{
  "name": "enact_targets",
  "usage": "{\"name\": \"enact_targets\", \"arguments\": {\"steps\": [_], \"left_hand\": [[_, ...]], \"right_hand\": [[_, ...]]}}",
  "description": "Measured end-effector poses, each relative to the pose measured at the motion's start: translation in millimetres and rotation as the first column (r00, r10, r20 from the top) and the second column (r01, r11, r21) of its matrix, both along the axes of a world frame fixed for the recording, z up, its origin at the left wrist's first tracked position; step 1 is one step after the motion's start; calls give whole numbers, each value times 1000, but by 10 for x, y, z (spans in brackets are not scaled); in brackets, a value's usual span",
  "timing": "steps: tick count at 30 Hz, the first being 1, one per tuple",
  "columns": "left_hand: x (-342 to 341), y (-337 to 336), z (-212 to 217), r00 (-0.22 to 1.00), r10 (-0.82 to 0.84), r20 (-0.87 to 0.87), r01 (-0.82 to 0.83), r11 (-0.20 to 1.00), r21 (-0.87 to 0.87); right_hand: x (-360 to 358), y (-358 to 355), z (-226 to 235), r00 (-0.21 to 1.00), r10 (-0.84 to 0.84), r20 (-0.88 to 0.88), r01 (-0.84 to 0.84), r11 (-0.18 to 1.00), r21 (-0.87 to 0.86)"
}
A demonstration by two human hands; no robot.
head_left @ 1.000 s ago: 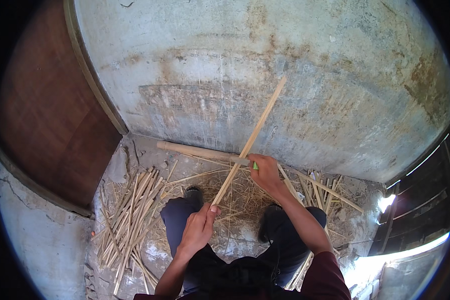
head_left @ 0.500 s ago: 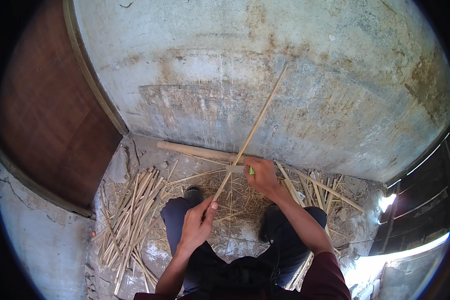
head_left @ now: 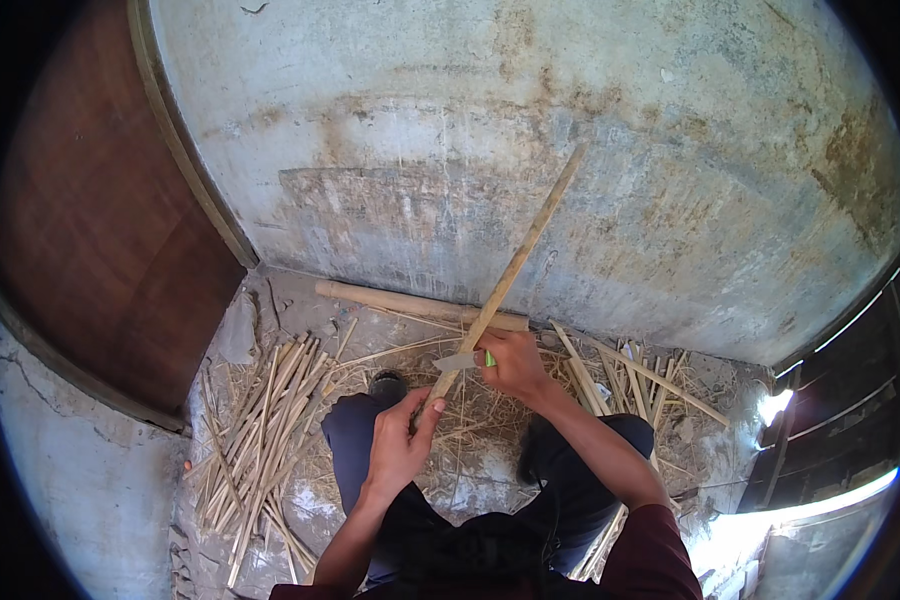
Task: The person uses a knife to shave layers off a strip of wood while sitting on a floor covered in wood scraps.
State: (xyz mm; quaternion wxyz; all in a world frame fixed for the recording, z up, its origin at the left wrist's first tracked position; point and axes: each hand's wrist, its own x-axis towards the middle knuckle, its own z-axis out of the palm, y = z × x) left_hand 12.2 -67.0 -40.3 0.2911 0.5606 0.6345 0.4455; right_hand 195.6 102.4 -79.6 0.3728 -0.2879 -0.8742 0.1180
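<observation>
A long, flat bamboo strip (head_left: 523,250) slants up and away to the right from between my legs. Near its lower end my left hand (head_left: 400,440) is closed on it, thumb along the strip. My right hand (head_left: 515,362) grips a knife (head_left: 454,363) by its green handle, most of which the fingers hide. The knife's broad metal blade lies across the strip, a little beyond my left fingers. The strip's wide face is turned up to view.
Many split bamboo sticks (head_left: 260,440) lie in a heap on the left floor, more sticks (head_left: 650,385) on the right. A thick bamboo pole (head_left: 400,299) lies along the stained wall (head_left: 390,130). Fine shavings (head_left: 480,410) cover the floor between my feet. A brown door (head_left: 100,200) stands left.
My right hand and the knife have come nearer to my left hand along the strip. The strip has turned from its narrow edge to its wide face, its far end slightly lower.
</observation>
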Motion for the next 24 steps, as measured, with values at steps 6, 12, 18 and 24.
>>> {"name": "enact_targets", "arguments": {"steps": [6, 12, 18, 24], "left_hand": [[60, 7, 55, 999, 48, 24, -48, 999, 0], [116, -4, 4, 995, 80, 55, -81, 996, 32], [105, 7, -67, 992, 83, 93, -85, 996, 17], [89, 5, -72, 992, 78, 100, -84, 995, 60]], "right_hand": [[-46, -54, 19, 999, 30, 20, -29, 998, -65], [-36, -41, -6, 998, 17, 58, -13, 998, -65], [-57, -18, -47, 997, -32, 71, 38, 996, -82], [-69, -15, -50, 996, -67, 56, 71, 994, -78]]}}
